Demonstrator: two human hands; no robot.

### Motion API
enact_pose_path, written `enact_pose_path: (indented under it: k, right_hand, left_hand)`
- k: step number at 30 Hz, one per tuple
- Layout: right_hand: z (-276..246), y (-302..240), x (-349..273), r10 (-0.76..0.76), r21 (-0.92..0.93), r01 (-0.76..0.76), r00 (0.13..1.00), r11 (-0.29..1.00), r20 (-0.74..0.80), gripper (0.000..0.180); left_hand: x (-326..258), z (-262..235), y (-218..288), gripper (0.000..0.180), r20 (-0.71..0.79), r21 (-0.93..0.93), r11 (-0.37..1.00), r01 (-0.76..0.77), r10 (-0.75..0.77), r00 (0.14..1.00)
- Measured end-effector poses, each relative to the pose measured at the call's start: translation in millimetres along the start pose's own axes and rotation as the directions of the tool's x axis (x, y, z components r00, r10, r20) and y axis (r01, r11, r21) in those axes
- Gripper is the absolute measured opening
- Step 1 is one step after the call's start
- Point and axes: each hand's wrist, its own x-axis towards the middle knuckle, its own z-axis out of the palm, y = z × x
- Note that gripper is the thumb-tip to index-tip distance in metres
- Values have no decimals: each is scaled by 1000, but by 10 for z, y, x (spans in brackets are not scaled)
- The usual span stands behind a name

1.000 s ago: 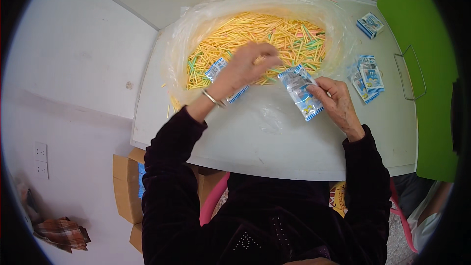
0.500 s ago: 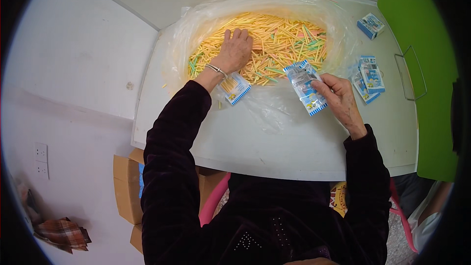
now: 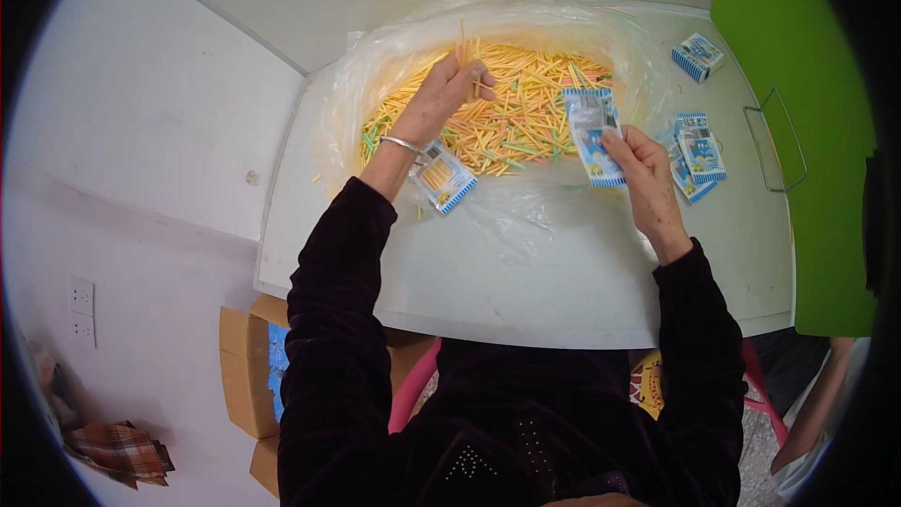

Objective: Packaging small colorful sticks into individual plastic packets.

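A large clear plastic bag (image 3: 526, 14) lies spread on the table, full of thin yellow, pink and green sticks (image 3: 526, 122). Above the pile's left part, my left hand (image 3: 446, 94) is closed round a small bunch of sticks (image 3: 465, 49), some pointing up from the fingers. My right hand (image 3: 643, 169) pinches a blue and white packet (image 3: 591, 136) by its lower right side, over the bag's right edge. Below my left wrist lies another packet (image 3: 447, 178), with yellow sticks showing through its clear window.
Packets (image 3: 702, 152) overlap on the table (image 3: 563, 291) at the right, and a small stack of packets (image 3: 697, 56) sits farther back. A wire handle (image 3: 779, 141) stands by the green panel (image 3: 826, 131). Below left is an opened cardboard box (image 3: 246, 371) with blue contents.
My left hand has risen out of the pile with a bunch of sticks between its fingers. The packet in my right hand has moved up slightly and become more upright.
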Motion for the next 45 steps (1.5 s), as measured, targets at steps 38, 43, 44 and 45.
enact_pose_path:
  k: [38, 43, 44, 45]
  right_hand:
    - [44, 45, 129, 112, 230, -111, 994, 967, 11, 18]
    - [-48, -14, 50, 153, 124, -176, 973, 977, 175, 19]
    - [-39, -34, 36, 161, 152, -190, 969, 970, 185, 19]
    - [-31, -49, 25, 168, 181, -204, 966, 962, 196, 19]
  left_hand:
    - [10, 684, 622, 24, -216, -895, 432, -108, -208, 954]
    - [-42, 687, 842, 29, -142, -887, 450, -100, -61, 988]
    - [-57, 706, 862, 29, -141, -888, 449, -98, -63, 988]
    - [-74, 726, 877, 31, -131, -879, 466, -101, -32, 991]
